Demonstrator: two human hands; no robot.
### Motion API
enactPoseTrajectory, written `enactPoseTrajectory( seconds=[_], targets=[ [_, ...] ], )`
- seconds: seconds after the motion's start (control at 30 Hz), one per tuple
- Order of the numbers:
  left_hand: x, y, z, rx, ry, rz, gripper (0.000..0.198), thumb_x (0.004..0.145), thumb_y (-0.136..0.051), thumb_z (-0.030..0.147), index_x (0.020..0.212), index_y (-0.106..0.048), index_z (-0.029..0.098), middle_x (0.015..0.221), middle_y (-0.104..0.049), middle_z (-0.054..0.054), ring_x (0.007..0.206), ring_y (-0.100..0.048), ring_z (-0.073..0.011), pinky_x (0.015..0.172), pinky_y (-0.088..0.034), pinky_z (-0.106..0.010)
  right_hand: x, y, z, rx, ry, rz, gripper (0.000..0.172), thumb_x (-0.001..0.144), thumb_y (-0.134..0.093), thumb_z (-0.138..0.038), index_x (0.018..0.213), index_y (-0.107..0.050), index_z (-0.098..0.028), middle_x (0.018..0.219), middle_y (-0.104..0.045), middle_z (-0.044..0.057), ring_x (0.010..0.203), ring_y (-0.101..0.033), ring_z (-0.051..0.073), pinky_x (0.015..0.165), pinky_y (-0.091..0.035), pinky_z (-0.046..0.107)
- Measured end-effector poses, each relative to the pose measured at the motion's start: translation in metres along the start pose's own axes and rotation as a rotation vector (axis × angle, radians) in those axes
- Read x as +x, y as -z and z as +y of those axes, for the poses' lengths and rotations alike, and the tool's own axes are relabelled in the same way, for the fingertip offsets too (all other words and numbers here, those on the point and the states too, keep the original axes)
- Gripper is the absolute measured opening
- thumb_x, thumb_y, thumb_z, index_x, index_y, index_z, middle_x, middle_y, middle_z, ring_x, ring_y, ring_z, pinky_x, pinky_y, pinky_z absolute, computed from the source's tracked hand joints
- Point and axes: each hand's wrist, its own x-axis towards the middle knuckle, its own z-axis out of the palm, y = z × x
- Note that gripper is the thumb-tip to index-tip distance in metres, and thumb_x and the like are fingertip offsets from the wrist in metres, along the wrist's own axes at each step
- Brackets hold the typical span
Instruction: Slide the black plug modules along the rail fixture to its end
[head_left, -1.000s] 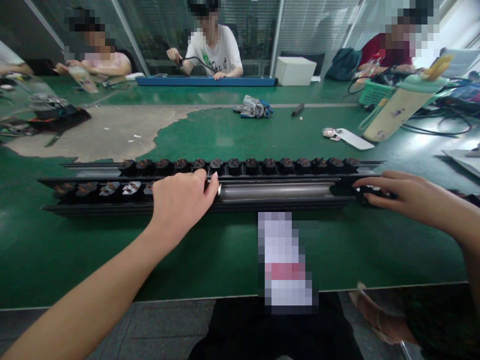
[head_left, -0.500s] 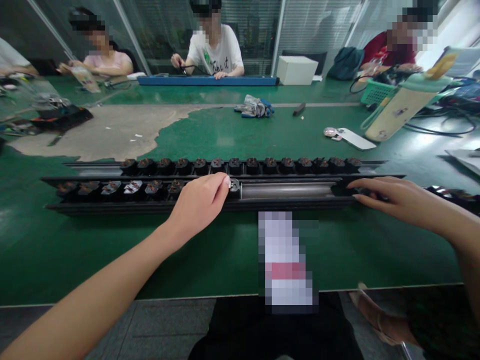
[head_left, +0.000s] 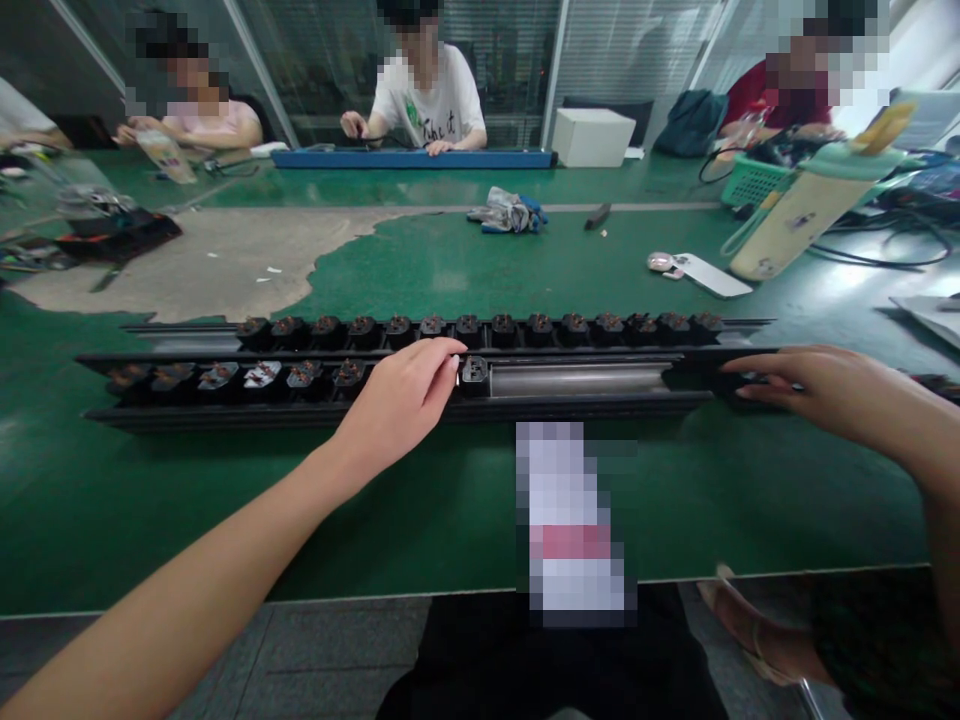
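In front of me lies a long black channel [head_left: 585,405] with a bare metallic floor along its right half. Several black power sockets [head_left: 349,378] with copper-coloured contacts sit in its left half. My left hand [head_left: 397,395] is closed, its thumb and forefinger at the left edge of a black socket [head_left: 475,371] in the channel. The hand hides whatever lies beneath it. My right hand [head_left: 817,385] is over the channel's right end, fingers apart and curved, with nothing visible between them.
Behind runs a second channel [head_left: 180,333] with a row of sockets. More black parts lie at the far right, partly behind my right arm. Further back are gloves [head_left: 508,210], a white tag [head_left: 711,277] and a bottle [head_left: 806,215]. Several people sit across the table.
My right hand has drawn back to the right, away from the channel's inside. The socket at my left fingertips has shifted slightly right; my left hand has barely moved.
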Motion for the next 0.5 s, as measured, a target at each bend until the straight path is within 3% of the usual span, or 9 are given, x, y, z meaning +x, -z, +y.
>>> enactPoseTrajectory(
  seconds=[0.13, 0.23, 0.33, 0.5],
  targets=[
    [0.0, 0.004, 0.004, 0.074, 0.081, 0.022, 0.026, 0.107, -0.047, 0.032, 0.097, -0.069, 0.019, 0.092, -0.078, -0.007, 0.081, -0.07, -0.02, 0.078, -0.053, -0.034, -0.002, 0.017, -0.014, 0.011, -0.027, -0.014, 0.052, 0.092, -0.055, -0.036, 0.137, -0.076, -0.02, 0.099, -0.079, 0.016, 0.086, -0.072, 0.032, 0.077, -0.052, 0.045],
    [-0.001, 0.006, 0.006, 0.079, 0.084, 0.03, 0.028, 0.107, -0.049, 0.033, 0.089, -0.065, 0.02, 0.083, -0.074, -0.004, 0.075, -0.067, -0.0186, 0.074, -0.051, -0.033, -0.009, 0.033, -0.043, 0.046, 0.084, 0.143, 0.052, 0.097, -0.05, -0.037, 0.138, -0.075, -0.016, 0.109, -0.078, 0.019, 0.088, -0.071, 0.031, 0.08, -0.053, 0.046],
    [-0.002, 0.003, 0.007, 0.02, -0.04, 0.025, 0.034, 0.11, -0.044, 0.034, 0.091, -0.068, 0.019, 0.093, -0.077, -0.007, 0.09, -0.071, -0.0213, 0.085, -0.056, -0.035, -0.015, 0.044, -0.085, 0.161, 0.265, 0.282, 0.05, 0.105, -0.044, -0.045, 0.129, -0.078, -0.017, 0.114, -0.079, 0.018, 0.092, -0.072, 0.028, 0.087, -0.055, 0.045],
    [-0.003, -0.006, 0.008, -0.112, -0.291, -0.092, 0.043, 0.116, -0.037, 0.035, 0.126, -0.073, 0.014, 0.132, -0.079, -0.011, 0.125, -0.072, -0.0218, 0.114, -0.055, -0.039, -0.008, 0.043, -0.145, 0.355, 0.469, 0.28, 0.048, 0.109, -0.047, -0.049, 0.137, -0.073, -0.02, 0.115, -0.079, 0.012, 0.093, -0.072, 0.023, 0.089, -0.056, 0.041]
  ],
)
